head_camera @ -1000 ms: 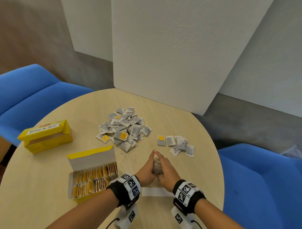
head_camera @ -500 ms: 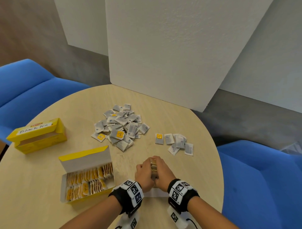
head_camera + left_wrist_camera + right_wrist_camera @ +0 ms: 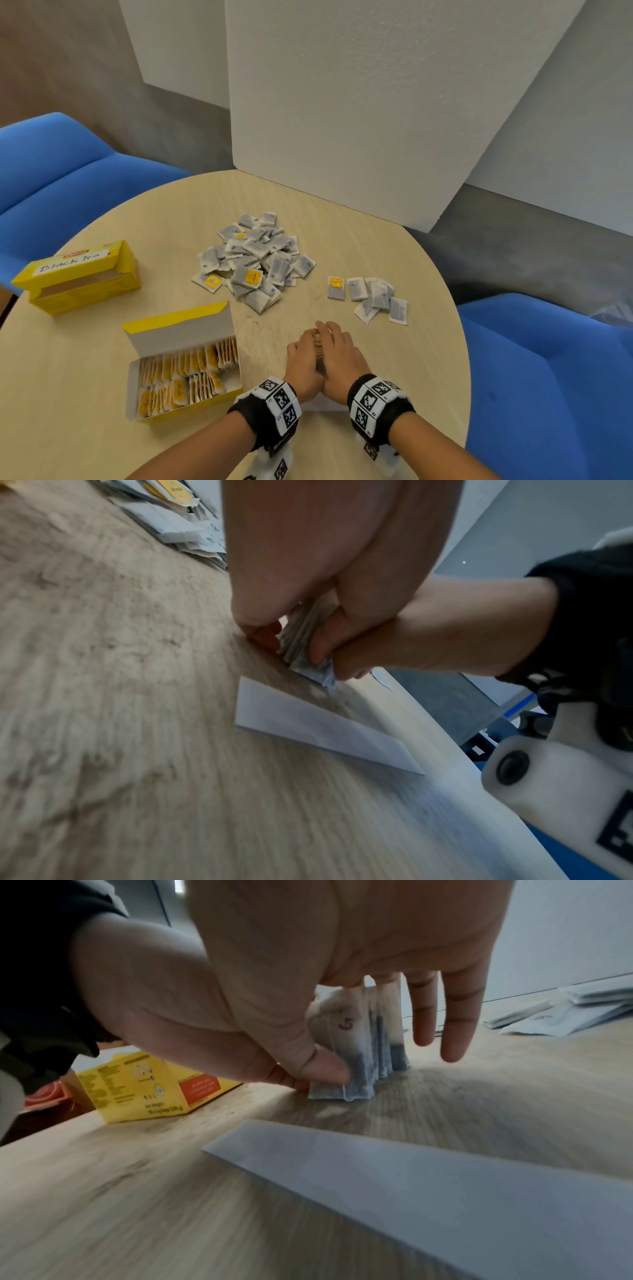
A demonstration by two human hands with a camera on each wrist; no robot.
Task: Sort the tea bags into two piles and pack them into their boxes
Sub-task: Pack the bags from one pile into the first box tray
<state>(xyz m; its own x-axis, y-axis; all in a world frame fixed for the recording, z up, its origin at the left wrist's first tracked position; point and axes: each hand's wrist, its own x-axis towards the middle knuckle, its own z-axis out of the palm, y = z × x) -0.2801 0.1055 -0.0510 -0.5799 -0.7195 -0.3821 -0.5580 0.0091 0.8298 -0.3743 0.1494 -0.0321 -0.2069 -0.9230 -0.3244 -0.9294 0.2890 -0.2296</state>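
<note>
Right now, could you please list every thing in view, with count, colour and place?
Round light wooden table: one, beige, under everything.
Yellow cardboard box labelled Black Tea: one, open, far left.
Open yellow box of tea bags: one, partly filled, left of hands.
Large loose heap of tea bags: many, grey-white, some yellow tags, centre.
Small group of tea bags: several, right of heap.
Upright stack of tea bags: one, between hands.
White paper strip: one, near edge.
Blue chairs: two, both sides.
White foam boards: two, behind.
Left hand, right hand: squeezing the stack.

Round wood-grain desk (image 3: 342,222) carries: open yellow box (image 3: 185,370) of tea bags, second yellow box (image 3: 82,277) marked "Black Tea", large loose pile (image 3: 257,263), small pile (image 3: 371,298), white paper strip (image 3: 445,1191).
</note>
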